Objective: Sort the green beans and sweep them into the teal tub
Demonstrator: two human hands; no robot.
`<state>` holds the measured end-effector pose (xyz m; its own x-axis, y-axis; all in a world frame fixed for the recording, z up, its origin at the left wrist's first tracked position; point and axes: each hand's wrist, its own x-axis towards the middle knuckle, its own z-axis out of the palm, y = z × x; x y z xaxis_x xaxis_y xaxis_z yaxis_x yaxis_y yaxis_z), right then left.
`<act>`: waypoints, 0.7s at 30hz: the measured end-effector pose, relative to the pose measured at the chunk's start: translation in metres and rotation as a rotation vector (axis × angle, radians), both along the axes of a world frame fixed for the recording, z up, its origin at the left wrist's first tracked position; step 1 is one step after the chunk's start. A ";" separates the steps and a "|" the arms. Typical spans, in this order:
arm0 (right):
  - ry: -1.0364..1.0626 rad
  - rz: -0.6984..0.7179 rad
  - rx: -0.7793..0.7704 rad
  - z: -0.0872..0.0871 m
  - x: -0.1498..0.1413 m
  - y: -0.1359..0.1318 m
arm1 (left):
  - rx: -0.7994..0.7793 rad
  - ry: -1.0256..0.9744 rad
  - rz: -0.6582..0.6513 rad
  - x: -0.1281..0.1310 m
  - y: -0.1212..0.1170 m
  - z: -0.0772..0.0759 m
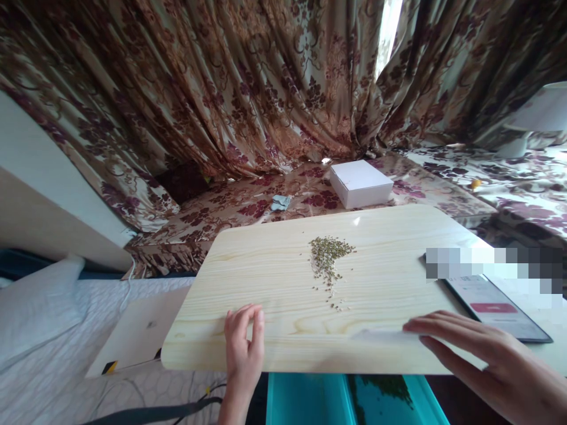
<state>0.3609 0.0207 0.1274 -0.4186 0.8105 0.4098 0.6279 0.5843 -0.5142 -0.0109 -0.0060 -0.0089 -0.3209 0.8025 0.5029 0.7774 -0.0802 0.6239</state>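
Pile of small green seeds (328, 255) on the pale wood-grain tabletop (266, 265), right of its middle and toward the far side; the pile is broad at the back and narrows toward the near edge, with loose seeds and pale flecks scattered about it. Right hand (478, 348): over the near right part of the tabletop, thumb and fingers closed on a whitish strip (381, 336), blurred, which extends leftward from the fingertips. Left hand (244, 336): near the front edge, well apart from the pile — fingers curled and together, thumb beside the forefinger; whether their tips touch cannot be told. Beside the right hand lies a dark-edged device (496, 307) with a lit screen, partly masked. Below the near edge: teal containers (305, 398), the right-hand one holding green matter (383, 389). Beyond the tabletop: a white box (363, 184) and a pale blue cloth (280, 202) on a floral cover (248, 203) — and, behind, floral curtains (266, 82).
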 end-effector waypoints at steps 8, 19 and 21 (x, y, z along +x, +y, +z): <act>0.110 -0.070 -0.059 -0.004 -0.020 0.016 | -0.005 0.005 -0.010 -0.002 -0.001 -0.003; -0.013 -0.201 -0.131 -0.022 -0.007 0.026 | -0.019 -0.023 -0.013 -0.001 -0.002 -0.001; -0.042 -0.202 -0.121 -0.022 -0.007 0.027 | -0.008 -0.027 -0.007 0.002 -0.002 0.002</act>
